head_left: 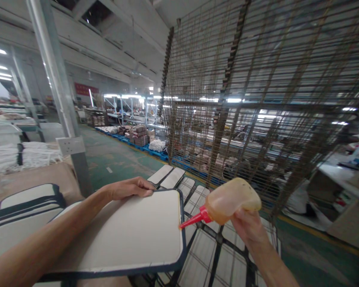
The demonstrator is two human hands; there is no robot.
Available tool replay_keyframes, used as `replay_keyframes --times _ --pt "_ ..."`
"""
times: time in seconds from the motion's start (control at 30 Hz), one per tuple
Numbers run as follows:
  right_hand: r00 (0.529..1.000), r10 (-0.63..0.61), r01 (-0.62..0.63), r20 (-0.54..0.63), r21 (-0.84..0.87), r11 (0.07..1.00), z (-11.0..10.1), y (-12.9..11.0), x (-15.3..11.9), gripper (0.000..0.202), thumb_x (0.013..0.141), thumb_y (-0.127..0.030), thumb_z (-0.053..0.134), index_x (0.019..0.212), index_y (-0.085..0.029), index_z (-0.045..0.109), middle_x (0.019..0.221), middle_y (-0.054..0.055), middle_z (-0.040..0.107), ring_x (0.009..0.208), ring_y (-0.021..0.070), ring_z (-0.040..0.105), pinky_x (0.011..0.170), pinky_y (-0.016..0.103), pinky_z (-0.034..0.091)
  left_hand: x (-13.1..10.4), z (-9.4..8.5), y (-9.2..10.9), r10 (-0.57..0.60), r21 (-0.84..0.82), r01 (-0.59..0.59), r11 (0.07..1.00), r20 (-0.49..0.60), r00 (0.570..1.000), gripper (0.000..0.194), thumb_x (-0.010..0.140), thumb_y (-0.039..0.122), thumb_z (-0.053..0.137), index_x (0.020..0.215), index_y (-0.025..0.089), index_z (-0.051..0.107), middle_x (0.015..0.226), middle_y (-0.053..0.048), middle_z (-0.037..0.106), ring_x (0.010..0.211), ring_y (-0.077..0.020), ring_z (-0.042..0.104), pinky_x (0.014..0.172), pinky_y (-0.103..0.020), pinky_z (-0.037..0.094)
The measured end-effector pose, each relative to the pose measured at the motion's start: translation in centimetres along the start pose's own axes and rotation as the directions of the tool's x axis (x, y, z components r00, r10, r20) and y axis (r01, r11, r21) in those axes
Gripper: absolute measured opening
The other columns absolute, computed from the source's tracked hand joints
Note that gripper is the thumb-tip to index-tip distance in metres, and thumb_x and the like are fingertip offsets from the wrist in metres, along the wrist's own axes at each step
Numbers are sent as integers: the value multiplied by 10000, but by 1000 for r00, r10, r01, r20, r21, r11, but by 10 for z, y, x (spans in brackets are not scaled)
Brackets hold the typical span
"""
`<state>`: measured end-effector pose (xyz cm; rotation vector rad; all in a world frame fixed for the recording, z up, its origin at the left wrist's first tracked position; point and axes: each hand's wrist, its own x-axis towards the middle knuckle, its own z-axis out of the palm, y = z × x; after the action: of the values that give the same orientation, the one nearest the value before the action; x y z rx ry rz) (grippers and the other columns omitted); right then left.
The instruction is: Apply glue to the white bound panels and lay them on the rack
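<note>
A pale board with rounded corners and a dark blue edge (131, 231) lies before me. My left hand (134, 187) grips its far edge, fingers closed. My right hand (247, 221) is wrapped round a translucent squeeze bottle (233, 199) of yellowish contents, tilted down to the left. Its red nozzle (194, 219) points at the board's right border, with the tip at the inner side of the dark edge. A thin yellowish line runs along that border above the tip.
Similar dark-edged pieces are stacked at the left (26, 215). Behind the board, pale panels lie on a rack (203, 243). A tall wire mesh frame (257, 79) rises at the right. A metal post (55, 71) with a socket box (70, 145) stands at the left.
</note>
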<state>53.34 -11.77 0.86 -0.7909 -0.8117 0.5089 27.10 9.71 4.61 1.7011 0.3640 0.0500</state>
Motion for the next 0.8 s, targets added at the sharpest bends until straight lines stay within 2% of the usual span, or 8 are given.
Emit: replay_keyframes --times 0.23,0.47,0.67,0.8 --pt "997 -1 0 72 12 1000 5 -4 -6 684 464 -433 870 1093 -281 647 708 22 723 604 226 665 757 406 556 -1 -6 -6 21 -19 -22 1000 -64 998 295 724 412 676 601 145 644 543 -9 582 432 -92 436 393 -186 353" --pt "1000 4 -4 1 -20 1000 3 -3 -9 692 420 -469 873 1047 -266 664 649 23 711 621 237 672 675 374 573 -2 -15 -15 28 -42 -30 999 -44 999 286 776 410 630 728 133 682 622 -18 632 468 -100 496 437 -187 387" --pt "998 -38 35 -53 -46 998 -1 2 -10 674 430 -464 865 1039 -253 669 618 29 697 569 236 654 622 380 568 -6 -14 -17 35 -92 -45 995 -108 994 240 765 374 653 769 142 717 703 -51 691 539 -142 582 493 -209 440" --pt "989 -95 89 -113 -60 994 -6 10 -14 666 481 -441 851 1087 -251 650 662 40 708 577 237 652 610 378 560 -8 -11 -22 45 -175 -73 982 -162 986 248 747 371 678 796 131 720 697 -70 707 502 -150 598 455 -211 434"
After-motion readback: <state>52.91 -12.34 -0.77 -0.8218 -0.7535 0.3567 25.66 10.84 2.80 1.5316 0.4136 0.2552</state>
